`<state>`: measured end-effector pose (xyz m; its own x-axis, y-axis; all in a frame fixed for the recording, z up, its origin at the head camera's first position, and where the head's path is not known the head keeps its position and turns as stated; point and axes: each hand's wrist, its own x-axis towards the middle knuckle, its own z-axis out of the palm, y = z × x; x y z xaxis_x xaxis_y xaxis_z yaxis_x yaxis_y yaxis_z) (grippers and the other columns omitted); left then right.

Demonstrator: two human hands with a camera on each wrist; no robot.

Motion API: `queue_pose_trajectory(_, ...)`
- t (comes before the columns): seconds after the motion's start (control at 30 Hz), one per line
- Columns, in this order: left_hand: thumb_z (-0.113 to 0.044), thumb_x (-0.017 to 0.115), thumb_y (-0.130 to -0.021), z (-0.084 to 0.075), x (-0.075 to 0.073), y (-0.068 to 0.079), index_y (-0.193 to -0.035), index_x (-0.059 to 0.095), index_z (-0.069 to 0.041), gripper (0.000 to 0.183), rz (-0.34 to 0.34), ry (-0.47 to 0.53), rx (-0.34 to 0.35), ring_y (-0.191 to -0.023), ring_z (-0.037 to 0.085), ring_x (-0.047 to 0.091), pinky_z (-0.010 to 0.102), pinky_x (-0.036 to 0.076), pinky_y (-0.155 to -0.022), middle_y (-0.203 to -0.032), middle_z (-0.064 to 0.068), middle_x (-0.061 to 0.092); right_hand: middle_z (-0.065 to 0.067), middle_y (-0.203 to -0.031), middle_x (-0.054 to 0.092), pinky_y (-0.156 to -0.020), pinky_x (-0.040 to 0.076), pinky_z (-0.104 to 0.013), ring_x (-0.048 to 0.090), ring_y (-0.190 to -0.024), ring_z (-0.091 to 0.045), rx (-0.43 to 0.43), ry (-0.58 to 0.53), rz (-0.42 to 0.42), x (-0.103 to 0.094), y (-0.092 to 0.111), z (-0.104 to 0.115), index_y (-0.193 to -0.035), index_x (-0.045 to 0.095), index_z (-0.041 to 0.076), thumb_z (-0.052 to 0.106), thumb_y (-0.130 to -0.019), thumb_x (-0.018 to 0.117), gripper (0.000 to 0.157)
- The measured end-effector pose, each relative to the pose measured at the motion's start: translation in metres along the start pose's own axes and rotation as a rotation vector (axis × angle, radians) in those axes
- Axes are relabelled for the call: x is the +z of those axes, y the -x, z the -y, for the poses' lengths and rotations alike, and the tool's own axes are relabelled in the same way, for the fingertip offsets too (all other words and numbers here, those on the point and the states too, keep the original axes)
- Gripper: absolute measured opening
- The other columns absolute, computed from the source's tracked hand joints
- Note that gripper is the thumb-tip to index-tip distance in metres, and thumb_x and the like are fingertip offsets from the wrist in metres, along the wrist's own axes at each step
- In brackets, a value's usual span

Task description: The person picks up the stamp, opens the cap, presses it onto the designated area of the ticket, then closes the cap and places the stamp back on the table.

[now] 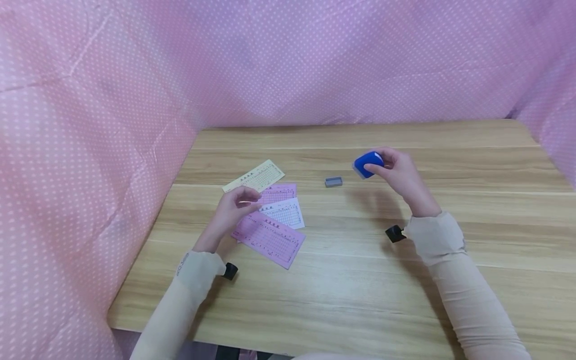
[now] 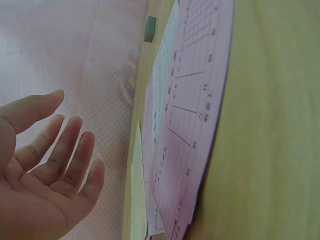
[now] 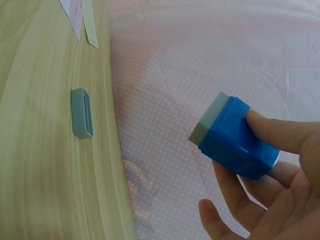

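My right hand [image 1: 398, 172] holds a blue self-inking stamp [image 3: 237, 137] above the table, thumb on one side and fingers on the other. The stamp's grey end [image 3: 209, 118] points away from the palm. On the table to the left of it lies a small grey stamp cap [image 1: 333, 182], its hollow side facing up. My left hand [image 1: 234, 210] hovers over the left part of several printed slips, fingers loosely bent and holding nothing. Nearest me is a pink slip [image 1: 274, 242], overlapping a white slip [image 1: 288, 215]; another pink slip [image 1: 283, 192] and a yellow slip [image 1: 258, 176] lie behind.
The wooden table [image 1: 342, 290] has its front edge close to my body. Pink dotted cloth [image 1: 315, 65] hangs behind it and along the left side. A small black device [image 1: 230, 271] sits at my left wrist, another [image 1: 395, 233] at my right.
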<state>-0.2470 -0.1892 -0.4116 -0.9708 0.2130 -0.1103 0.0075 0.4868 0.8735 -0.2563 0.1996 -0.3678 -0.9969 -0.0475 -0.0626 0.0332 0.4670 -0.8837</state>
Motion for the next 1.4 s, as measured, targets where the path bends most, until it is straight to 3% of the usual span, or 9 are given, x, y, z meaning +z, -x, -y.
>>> queue_pose_trajectory(0.43,-0.006,0.068,-0.087,0.011,-0.006,0.004,-0.118,0.06,-0.002,0.033,0.018,-0.095,-0.054,-0.109,0.03,0.061,0.043,0.048,-0.1,-0.119,0.018,0.063,-0.022,-0.142,0.05,-0.107,0.041,-0.053,0.051,-0.126,-0.037,0.002,0.001,0.006,0.0,0.0,0.0,-0.138,0.049,0.005,0.027,-0.096,0.061,0.05)
queue_pose_trajectory(0.77,-0.007,0.069,-0.086,0.017,-0.016,0.007,-0.115,0.059,0.004,0.033,0.036,-0.252,-0.093,-0.101,0.029,0.062,0.039,0.052,-0.09,-0.109,0.02,0.065,-0.021,-0.142,0.05,-0.107,0.041,-0.053,0.051,-0.126,-0.036,0.012,0.005,0.007,-0.001,0.0,0.0,-0.139,0.048,0.005,0.027,-0.096,0.061,0.05)
queue_pose_trajectory(1.4,-0.01,0.072,-0.085,0.02,-0.016,0.008,-0.112,0.058,0.002,0.033,0.084,-0.338,-0.213,-0.093,0.024,0.059,0.03,0.052,-0.08,-0.105,0.017,0.063,-0.021,-0.142,0.05,-0.108,0.04,-0.053,0.05,-0.127,-0.036,0.022,0.007,0.007,-0.003,0.0,0.0,-0.139,0.048,0.005,0.028,-0.096,0.061,0.051)
